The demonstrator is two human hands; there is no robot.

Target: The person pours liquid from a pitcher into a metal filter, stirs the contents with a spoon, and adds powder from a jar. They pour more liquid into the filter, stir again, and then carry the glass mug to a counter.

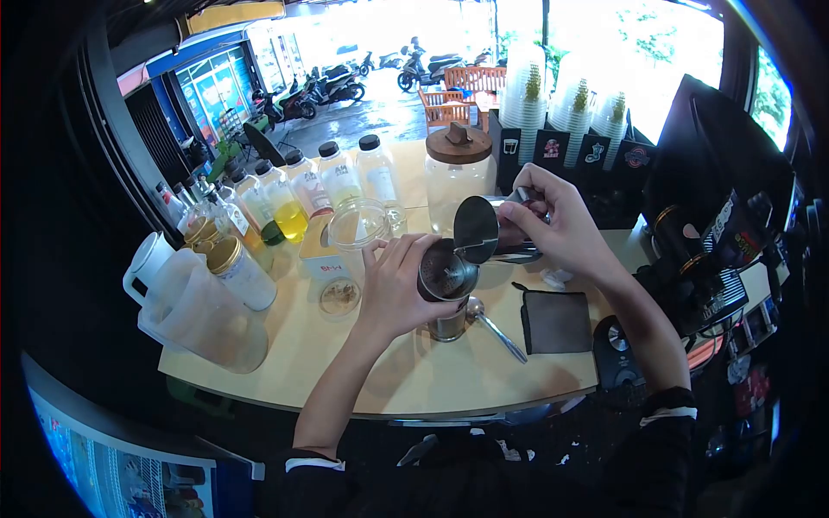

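Note:
Fingers and thumb of my left hand (399,285) wrap round a metal cup (447,272), whose open top faces the camera. My right hand (557,216) grips the handle of a metal pitcher (477,230), which is tilted with its spout over the cup. A thin stream seems to run from the spout into the cup. Below the cup stands another metal vessel (448,328), partly hidden. Beside it a metal spoon (501,332) lies on the wooden table (389,380). To the right is a folded dark cloth (556,323).
Bottles with black caps (337,177) line the back left. Plastic pitchers (203,311) and a jar (242,272) stand at the left. A lidded glass jar (460,177) and stacked cups (527,95) are behind my hands. At the right are a scale (618,350) and dark equipment (678,246).

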